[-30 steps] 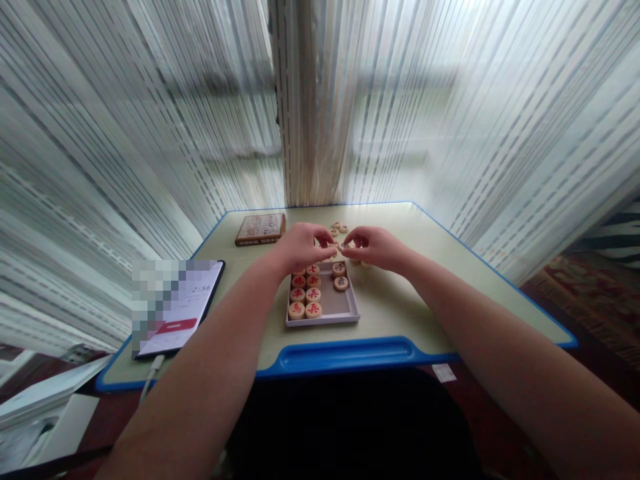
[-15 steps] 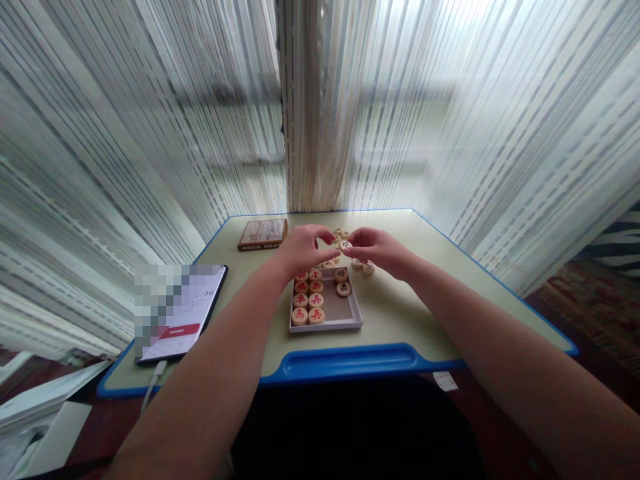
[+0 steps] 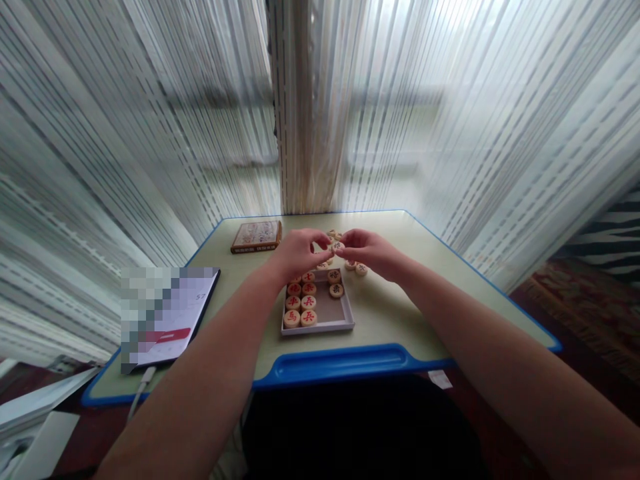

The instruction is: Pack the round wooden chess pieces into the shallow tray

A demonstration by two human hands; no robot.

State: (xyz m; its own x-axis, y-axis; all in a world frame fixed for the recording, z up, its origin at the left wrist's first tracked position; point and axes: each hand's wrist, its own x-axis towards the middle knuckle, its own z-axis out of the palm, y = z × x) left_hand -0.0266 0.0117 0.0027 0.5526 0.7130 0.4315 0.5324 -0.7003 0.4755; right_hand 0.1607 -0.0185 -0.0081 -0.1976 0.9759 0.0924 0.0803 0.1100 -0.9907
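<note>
My right hand (image 3: 365,249) pinches a round wooden Chinese chess piece (image 3: 338,247) with a dark character, above the far side of a shallow white box (image 3: 320,328). Close to that piece's left edge, my left hand (image 3: 303,252) has its thumb and index finger apart in a curve; whether the thumb touches the piece I cannot tell. Inside the box, red-marked pieces (image 3: 309,303) stand in two columns at the left, partly hidden at the back by my left hand. Two dark-marked pieces (image 3: 336,291) sit at the box's back right.
Several loose pieces (image 3: 361,269) lie beyond the box and under my hands. A brown box with a patterned top (image 3: 257,236) lies at the back left. A phone (image 3: 175,320) with a cable is at the left. The table (image 3: 425,307) has a blue rim; curtains hang behind.
The whole view has shifted slightly, so the table and hands appear a little farther left. My right hand keeps the piece, and my left hand stays beside it.
</note>
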